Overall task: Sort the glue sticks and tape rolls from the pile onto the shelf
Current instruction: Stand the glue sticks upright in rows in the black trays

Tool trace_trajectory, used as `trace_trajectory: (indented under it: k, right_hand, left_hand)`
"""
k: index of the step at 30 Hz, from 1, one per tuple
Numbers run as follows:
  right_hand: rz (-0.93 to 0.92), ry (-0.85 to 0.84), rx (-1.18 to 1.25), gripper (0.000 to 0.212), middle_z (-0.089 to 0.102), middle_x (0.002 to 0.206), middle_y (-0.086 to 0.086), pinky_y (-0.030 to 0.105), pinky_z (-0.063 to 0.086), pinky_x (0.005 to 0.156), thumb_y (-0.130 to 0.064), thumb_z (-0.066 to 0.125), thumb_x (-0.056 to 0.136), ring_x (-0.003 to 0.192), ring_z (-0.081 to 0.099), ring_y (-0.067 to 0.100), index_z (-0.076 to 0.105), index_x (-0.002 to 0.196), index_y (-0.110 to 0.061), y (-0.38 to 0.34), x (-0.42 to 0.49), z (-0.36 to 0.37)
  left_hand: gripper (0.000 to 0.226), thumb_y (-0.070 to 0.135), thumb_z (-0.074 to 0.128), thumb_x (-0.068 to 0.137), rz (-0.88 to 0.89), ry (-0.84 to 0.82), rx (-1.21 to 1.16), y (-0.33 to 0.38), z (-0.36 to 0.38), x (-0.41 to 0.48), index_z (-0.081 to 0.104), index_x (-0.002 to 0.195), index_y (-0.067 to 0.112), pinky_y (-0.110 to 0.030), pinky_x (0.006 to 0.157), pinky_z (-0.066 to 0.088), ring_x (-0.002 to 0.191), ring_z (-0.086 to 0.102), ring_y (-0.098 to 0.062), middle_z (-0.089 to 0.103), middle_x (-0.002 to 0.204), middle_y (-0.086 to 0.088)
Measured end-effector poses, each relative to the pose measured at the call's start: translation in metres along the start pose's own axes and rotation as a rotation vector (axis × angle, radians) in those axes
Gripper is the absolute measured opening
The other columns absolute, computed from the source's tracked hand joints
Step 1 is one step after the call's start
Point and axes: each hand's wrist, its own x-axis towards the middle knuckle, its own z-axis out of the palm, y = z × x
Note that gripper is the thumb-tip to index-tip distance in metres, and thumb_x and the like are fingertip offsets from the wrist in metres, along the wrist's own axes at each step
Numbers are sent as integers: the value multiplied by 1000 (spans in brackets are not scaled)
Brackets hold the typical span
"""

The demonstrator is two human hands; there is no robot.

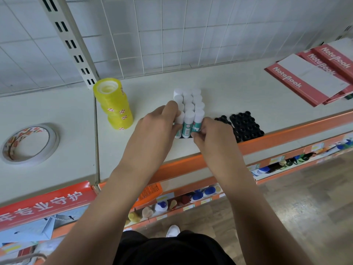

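White-capped glue sticks (189,109) with teal labels, standing upright in a tight block three across, near the front middle of the pale shelf (238,88); a dark base shows under the front row. Left hand (158,123): fingers curled against the left side of the block, gripping the sticks there. Right hand (212,134): fingers pinched together on the front right stick, low on its label. Yellow tape rolls (113,104), several stacked in a leaning column, stand left of the block and apart from it, close to the slotted metal post (70,41). One wide flat tape roll (30,143) with a printed inner ring lies on its side on the neighbouring shelf panel, well left of the yellow stack. Black trays (246,126) with round sockets, holding nothing, lie just right of the right hand by the orange shelf edge (286,135). Red notebooks (309,79), overlapping, lie at the far right rear. White wire grid (191,35) backs the shelf. Lower shelf: blurred bottles (200,196) with blue and white caps. Wood-look floor (305,197) below; one white shoe (172,230) visible.
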Motion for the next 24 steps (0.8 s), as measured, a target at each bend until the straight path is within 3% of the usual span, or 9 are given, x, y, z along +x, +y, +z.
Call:
trace_trajectory:
  k: [7, 13, 17, 24]
  right_hand:
    - [-6, 9, -1, 18, 64, 97, 10, 42, 50, 81, -18, 58, 96, 88, 61, 24, 62, 108, -5, 0, 3, 2]
    - [-64, 22, -15, 13, 65, 90, 10, 41, 51, 76, -16, 59, 94, 80, 61, 23, 63, 95, -4, 0, 14, 1]
    - [-82, 42, -26, 12, 64, 87, 9, 41, 50, 74, -16, 60, 93, 78, 60, 23, 61, 92, -4, 2, 16, 5]
    - [-86, 49, 21, 15, 64, 91, 11, 43, 49, 76, -17, 61, 93, 82, 60, 27, 64, 97, -3, 1, 36, 12]
  left_hand:
    - [23, 6, 71, 82, -85, 51, -75, 0, 6, -5, 51, 93, 3, -45, 63, 52, 75, 63, -35, 67, 90, -10]
    - [47, 17, 78, 79, -208, 66, -143, -6, 7, -14, 48, 114, 14, -33, 64, 54, 69, 63, -13, 68, 89, 3]
    - [36, 28, 77, 80, -272, -20, -45, -11, 14, -16, 61, 107, 11, -37, 69, 51, 75, 63, -21, 69, 96, -3]
    - [19, 21, 67, 88, -330, -80, 24, -21, 23, 7, 66, 97, 4, -45, 75, 48, 83, 62, -34, 71, 96, -12]
